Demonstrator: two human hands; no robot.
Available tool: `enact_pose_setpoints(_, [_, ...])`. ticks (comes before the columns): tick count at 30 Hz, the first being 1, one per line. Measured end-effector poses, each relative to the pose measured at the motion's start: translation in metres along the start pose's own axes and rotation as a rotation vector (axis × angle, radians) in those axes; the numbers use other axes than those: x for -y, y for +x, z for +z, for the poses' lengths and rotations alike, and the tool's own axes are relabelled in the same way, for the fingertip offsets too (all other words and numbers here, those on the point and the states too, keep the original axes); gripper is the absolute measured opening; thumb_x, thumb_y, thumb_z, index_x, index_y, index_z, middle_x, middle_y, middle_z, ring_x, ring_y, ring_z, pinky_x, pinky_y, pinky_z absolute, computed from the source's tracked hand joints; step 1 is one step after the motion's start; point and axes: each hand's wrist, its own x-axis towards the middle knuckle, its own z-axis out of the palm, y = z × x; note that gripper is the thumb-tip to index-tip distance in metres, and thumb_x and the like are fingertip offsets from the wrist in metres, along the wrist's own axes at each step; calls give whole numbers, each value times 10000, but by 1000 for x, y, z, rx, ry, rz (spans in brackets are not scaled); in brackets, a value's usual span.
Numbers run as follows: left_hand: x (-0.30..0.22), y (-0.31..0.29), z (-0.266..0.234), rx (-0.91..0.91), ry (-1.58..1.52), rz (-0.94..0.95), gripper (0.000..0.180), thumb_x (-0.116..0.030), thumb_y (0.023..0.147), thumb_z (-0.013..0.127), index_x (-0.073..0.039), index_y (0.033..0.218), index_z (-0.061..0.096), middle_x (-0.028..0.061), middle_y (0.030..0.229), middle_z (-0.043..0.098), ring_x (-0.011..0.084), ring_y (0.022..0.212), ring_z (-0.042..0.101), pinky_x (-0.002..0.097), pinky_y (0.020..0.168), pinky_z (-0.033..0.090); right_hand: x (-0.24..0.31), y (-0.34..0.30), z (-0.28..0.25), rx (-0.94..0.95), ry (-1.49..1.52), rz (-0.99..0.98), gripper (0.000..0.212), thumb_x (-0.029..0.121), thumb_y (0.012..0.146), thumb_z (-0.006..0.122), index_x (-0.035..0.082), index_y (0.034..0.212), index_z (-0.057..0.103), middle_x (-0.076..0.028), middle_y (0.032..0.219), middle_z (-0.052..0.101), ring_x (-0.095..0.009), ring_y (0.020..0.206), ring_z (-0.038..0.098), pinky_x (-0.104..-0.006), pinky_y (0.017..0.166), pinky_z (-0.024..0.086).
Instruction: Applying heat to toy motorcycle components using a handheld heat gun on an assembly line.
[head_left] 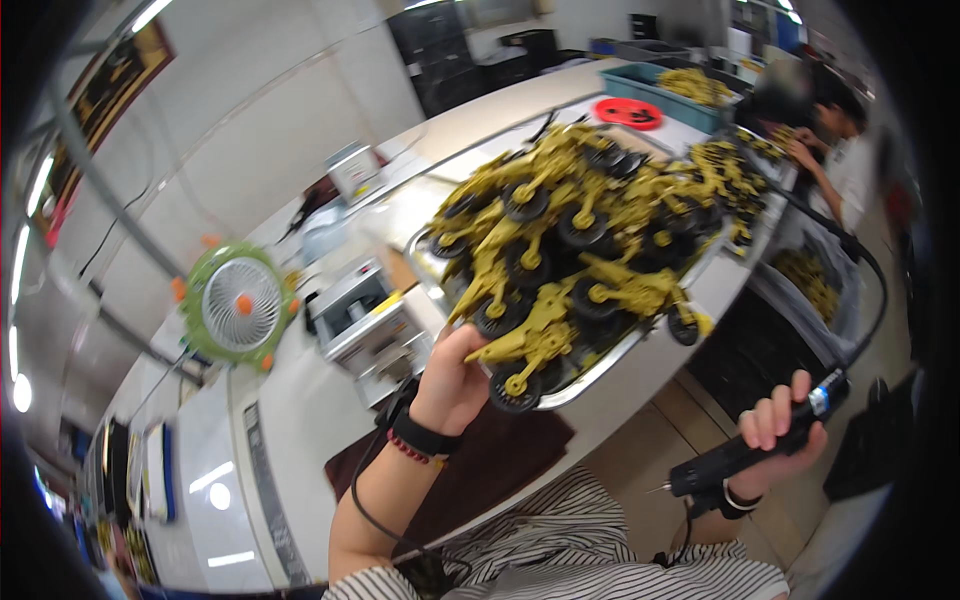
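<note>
My left hand [456, 372] is closed on the near end of a yellow plastic toy chassis [535, 338] with black wheels; some of its fingers are hidden behind the part. That piece is at the near left of a large heap of similar yellow wheeled parts [600, 215], piled in a metal tray [590, 385]. Off to the right, my right hand [785, 430] wraps around a black electric screwdriver [735, 455]. Its thin metal bit points left, apart from the heap, and a cable runs up from its other end.
A green fan [240, 303] and a grey device [370, 315] stand left of the tray. Behind the heap are a red round dish [628, 113] and a teal bin [665, 95] of yellow parts. A lined bin [815, 275] and another person [845, 150] are at the right.
</note>
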Motion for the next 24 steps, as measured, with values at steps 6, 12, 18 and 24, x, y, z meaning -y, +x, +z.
enact_pose_setpoints(6, [-61, -79, -9, 3, 22, 197, 410, 4, 724, 387, 53, 1123, 469, 132, 1059, 575, 206, 927, 587, 323, 807, 488, 14, -3, 4, 26, -64, -31, 308, 171, 817, 539, 55, 960, 293, -58, 690, 387, -135, 541, 433, -260, 516, 389])
enact_pose_setpoints(12, [-94, -218, -35, -240, 343, 604, 352, -39, 826, 370, 84, 1145, 455, 171, 1080, 564, 247, 950, 586, 354, 810, 503, 6, 2, -1, 49, -87, 6, 307, 156, 824, 514, 33, 999, 294, -56, 713, 363, -122, 569, 409, -251, 543, 375])
enact_pose_setpoints(18, [-89, -343, -78, -636, 332, 814, 317, -34, 809, 381, 94, 1070, 508, 174, 1004, 596, 232, 857, 612, 315, 731, 523, -17, 7, 6, 106, -121, 90, 315, 152, 828, 505, 26, 1019, 289, -48, 732, 335, -114, 590, 374, -240, 561, 350])
enact_pose_setpoints(24, [-61, -406, -176, -979, 286, 888, 232, -46, 810, 410, 76, 952, 547, 132, 869, 612, 201, 715, 608, 283, 611, 510, -49, 14, 14, 126, -104, 231, 299, 154, 843, 482, 18, 1034, 296, -50, 739, 334, -119, 600, 360, -252, 576, 345])
